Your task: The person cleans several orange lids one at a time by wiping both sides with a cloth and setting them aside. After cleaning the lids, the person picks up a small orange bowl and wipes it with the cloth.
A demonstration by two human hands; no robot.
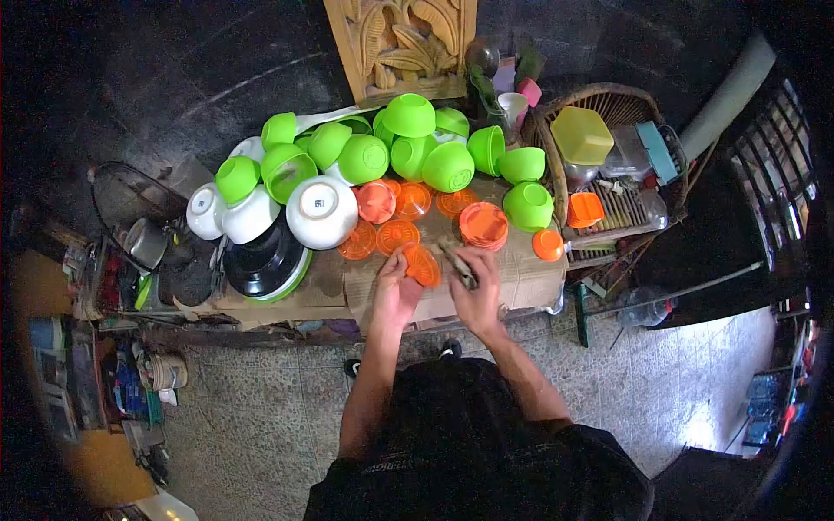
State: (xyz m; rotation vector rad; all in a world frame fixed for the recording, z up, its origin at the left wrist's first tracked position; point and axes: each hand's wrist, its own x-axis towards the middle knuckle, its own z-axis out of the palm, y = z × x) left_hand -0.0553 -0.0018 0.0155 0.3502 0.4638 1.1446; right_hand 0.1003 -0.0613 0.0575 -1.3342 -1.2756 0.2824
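My left hand (394, 293) is closed on the edge of an orange plastic lid (422, 266), tilted up above the cardboard. In my right hand (478, 293) is a small greyish cloth (457, 264), bunched between the fingers and slightly blurred, just right of that lid. Beyond my hands stands a stack of orange lids (483, 224). Loose lids lie to its left, among them one ribbed orange lid (398, 236), and a smaller orange lid (547, 245) sits to the right.
Green bowls (363, 160) are heaped along the table's back. White bowls (321, 212) and a black plate (268, 260) stand at left. A wicker rack (608, 97) with a yellow container (580, 135) is at right. Cardboard (347, 291) covers the tabletop.
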